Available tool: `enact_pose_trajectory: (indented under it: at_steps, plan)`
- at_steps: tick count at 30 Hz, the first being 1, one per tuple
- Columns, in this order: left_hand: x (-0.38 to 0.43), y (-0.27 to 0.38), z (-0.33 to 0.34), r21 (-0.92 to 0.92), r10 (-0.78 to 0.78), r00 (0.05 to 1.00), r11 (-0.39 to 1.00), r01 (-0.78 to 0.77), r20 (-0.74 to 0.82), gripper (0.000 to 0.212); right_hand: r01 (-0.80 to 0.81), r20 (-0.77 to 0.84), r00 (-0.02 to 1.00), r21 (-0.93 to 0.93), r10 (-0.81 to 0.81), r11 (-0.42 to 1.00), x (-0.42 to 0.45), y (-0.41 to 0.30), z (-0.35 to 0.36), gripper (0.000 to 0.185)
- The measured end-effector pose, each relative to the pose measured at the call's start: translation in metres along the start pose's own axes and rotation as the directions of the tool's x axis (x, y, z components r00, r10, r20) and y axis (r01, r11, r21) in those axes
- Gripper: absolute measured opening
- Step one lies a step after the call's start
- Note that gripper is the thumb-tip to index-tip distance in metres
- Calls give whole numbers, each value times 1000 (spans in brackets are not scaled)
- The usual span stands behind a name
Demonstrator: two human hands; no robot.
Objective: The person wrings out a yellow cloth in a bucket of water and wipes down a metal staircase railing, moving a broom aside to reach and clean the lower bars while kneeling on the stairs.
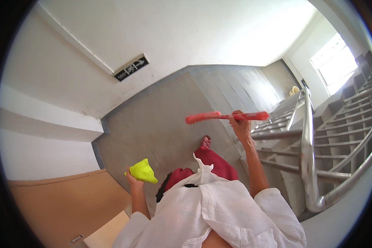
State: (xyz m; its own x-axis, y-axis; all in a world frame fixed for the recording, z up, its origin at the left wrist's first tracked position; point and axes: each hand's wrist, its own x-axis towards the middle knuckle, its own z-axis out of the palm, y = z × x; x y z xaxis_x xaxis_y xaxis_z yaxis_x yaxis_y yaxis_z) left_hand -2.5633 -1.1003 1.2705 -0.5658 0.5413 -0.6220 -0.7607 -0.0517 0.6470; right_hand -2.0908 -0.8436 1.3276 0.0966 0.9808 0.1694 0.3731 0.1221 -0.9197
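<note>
A red long-handled brush (204, 117) lies nearly level in front of me, its bristles towards the left. My right hand (241, 125) is closed around its handle, close to the metal stair railing. At the lower left, my left hand (134, 180) holds a bright yellow-green cloth (142, 171), bunched up above the floor. The fingers of my left hand are partly hidden by the cloth.
Grey steps (226, 88) go down beyond the landing floor (148, 124). A metal railing (307, 155) stands at the right, with more stairs behind it. A pale bucket (294, 90) sits near the lower landing. A brown door (68, 201) is at the lower left.
</note>
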Motion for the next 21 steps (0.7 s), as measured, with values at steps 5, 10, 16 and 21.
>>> enact_pose_trajectory:
  at_steps: [5, 10, 16, 21]
  plan:
    - [-8, 11, 47, -47, 58, 997, 997, -61, -47, 44, 131, 77, 988, 29, -133, 991, 95, -38, 52, 15]
    - [1, 9, 79, -33, 100, 995, 994, -100, -22, 43, 116, 158, 978, 131, -136, 985, 168, -56, 106, 16]
    - [43, 18, 118, -38, 45, 991, 998, -50, -129, 42, 14, 301, 953, 95, -42, 995, 239, -67, 165, 15]
    - [86, 37, 191, 27, 76, 993, 997, -73, -91, 41, 3, 360, 932, 78, -31, 997, 287, -89, 213, 15]
